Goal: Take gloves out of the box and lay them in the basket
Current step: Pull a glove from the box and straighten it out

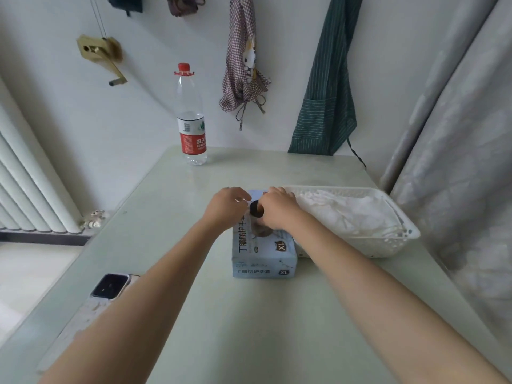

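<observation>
Head view, box [264,252] lengthwise away — both hands [225,207] [278,210] together, apparently pinching a glove [256,209].

Both hands' fingers [243,195] hide the glove box [263,253] opening and any grip.

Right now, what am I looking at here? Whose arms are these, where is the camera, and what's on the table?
No machine here: these are a person's bare arms, seen from a camera worn on their head looking down. Both hands are over the opening of a blue glove box on a pale table. The left hand and right hand seem to pinch something small and dark, possibly a glove; I can't tell. Right of the box sits a white basket holding white material. A water bottle and a phone are also there.
</observation>
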Action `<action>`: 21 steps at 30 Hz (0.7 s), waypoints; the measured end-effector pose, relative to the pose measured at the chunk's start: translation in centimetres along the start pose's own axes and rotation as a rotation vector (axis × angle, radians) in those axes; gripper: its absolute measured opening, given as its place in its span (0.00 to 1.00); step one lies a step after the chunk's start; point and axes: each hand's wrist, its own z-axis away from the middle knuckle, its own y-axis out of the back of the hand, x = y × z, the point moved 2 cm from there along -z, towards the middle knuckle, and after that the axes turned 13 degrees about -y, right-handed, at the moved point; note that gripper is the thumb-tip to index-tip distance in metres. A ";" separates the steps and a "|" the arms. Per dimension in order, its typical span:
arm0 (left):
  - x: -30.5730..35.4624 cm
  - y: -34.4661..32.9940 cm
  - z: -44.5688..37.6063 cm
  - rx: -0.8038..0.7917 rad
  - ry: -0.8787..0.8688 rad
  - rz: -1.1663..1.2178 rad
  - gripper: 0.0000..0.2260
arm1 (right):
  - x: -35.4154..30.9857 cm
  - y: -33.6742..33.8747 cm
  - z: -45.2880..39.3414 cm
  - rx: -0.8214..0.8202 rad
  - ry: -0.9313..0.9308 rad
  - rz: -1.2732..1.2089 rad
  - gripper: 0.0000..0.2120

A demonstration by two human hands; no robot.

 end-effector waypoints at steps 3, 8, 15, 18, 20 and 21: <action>-0.4 -0.1 0.3 -0.037 -0.024 -0.014 0.15 | -0.4 -0.7 -0.5 0.028 -0.032 -0.009 0.09; -0.3 0.0 0.6 -0.134 -0.045 0.020 0.18 | -1.0 -1.1 -0.7 0.037 -0.063 -0.037 0.13; -0.8 0.5 0.8 -0.133 -0.052 0.142 0.29 | 0.2 2.3 0.5 0.115 -0.117 -0.595 0.06; -0.4 0.8 0.8 -0.094 -0.070 0.236 0.27 | 1.1 4.9 0.9 0.133 -0.144 -0.987 0.07; 0.3 1.1 0.6 -0.072 -0.093 0.340 0.23 | 1.6 6.0 0.8 0.098 -0.169 -1.181 0.07; 0.9 1.3 0.6 -0.085 -0.113 0.410 0.21 | 1.9 6.3 0.8 0.070 -0.174 -1.253 0.07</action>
